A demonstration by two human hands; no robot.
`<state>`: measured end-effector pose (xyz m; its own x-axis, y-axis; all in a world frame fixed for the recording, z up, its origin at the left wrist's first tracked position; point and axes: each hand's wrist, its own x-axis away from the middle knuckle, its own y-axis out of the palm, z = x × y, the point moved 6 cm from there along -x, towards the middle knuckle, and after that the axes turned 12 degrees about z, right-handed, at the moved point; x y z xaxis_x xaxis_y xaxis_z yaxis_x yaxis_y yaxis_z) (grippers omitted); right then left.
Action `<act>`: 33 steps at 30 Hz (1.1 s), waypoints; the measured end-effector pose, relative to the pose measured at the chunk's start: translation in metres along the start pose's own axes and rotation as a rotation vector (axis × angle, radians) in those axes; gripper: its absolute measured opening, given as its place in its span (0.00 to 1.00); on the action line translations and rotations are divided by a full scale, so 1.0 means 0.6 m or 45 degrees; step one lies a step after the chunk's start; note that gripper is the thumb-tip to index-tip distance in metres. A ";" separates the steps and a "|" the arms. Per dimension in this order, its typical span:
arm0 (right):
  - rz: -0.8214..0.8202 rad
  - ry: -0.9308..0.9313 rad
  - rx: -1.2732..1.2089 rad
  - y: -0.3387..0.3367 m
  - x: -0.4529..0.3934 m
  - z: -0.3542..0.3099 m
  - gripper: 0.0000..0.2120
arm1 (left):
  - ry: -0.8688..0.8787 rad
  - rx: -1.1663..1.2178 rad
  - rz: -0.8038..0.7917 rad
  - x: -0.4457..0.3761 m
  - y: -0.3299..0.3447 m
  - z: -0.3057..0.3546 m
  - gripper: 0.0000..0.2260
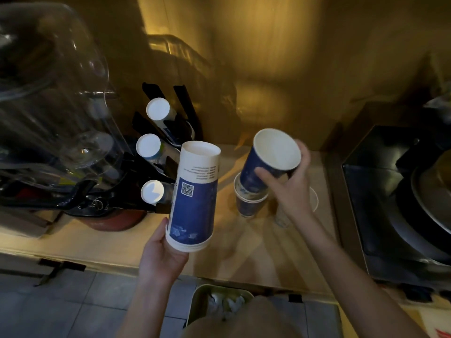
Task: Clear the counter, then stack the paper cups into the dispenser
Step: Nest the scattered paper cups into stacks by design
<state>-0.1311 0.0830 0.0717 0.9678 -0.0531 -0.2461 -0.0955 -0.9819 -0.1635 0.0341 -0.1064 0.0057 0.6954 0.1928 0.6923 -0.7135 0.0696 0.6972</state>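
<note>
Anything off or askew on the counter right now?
No spill or damage shows. The short cup stack on the counter leans, its cups unevenly nested. Both hands hold cups: left hand an inverted stack, right hand a single tilted cup.

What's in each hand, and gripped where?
Left hand holds the inverted cup stack at its rim end. Right hand grips a single blue cup around its side wall.

Dispenser (161,152) left of counter cups (249,198)
</note>
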 end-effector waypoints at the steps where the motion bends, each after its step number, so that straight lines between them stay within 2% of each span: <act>1: -0.040 0.008 0.038 0.011 0.005 0.014 0.44 | -0.002 -0.011 0.018 -0.001 -0.003 -0.003 0.35; 4: -0.154 -0.016 0.172 0.034 0.019 0.047 0.44 | 0.010 -0.020 0.075 0.003 -0.011 -0.011 0.31; 8: -0.160 -0.157 0.576 0.042 0.023 0.070 0.45 | 0.001 0.009 0.077 0.003 -0.022 -0.021 0.34; 11: -0.196 -0.289 0.825 0.043 0.020 0.079 0.43 | -0.009 -0.043 0.115 0.008 -0.023 -0.032 0.14; 13: -0.247 -0.306 0.940 0.043 0.018 0.088 0.44 | -0.009 -0.038 0.094 0.011 -0.021 -0.036 0.11; 17: -0.405 -0.229 1.017 0.040 0.014 0.088 0.49 | -0.010 -0.073 0.034 0.022 -0.010 -0.039 0.18; 20: -0.441 -0.298 0.904 0.033 0.015 0.043 0.51 | -0.005 -0.145 0.029 0.015 -0.009 -0.032 0.38; 23: -0.508 -0.557 0.801 0.042 0.026 -0.026 0.50 | -0.012 -0.219 0.015 0.011 -0.007 -0.026 0.42; 28: -0.683 -1.331 0.964 0.091 0.076 -0.084 0.50 | -0.031 -0.463 -0.024 0.024 0.003 -0.022 0.36; 29: -0.716 -1.418 0.964 0.098 0.085 -0.085 0.50 | -0.030 -0.522 -0.050 0.028 0.008 -0.022 0.34; 31: -0.771 -1.525 0.935 0.108 0.099 -0.087 0.49 | 0.005 -0.642 -0.090 0.036 0.015 -0.019 0.23; 33: -0.835 -1.557 0.895 0.112 0.110 -0.083 0.46 | 0.086 -0.732 -0.126 0.046 0.026 -0.013 0.22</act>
<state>-0.0617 0.0045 0.0922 0.1437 0.8546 -0.4989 -0.1719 -0.4750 -0.8631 0.0416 -0.0925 0.0339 0.7673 0.2189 0.6028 -0.5909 0.6066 0.5318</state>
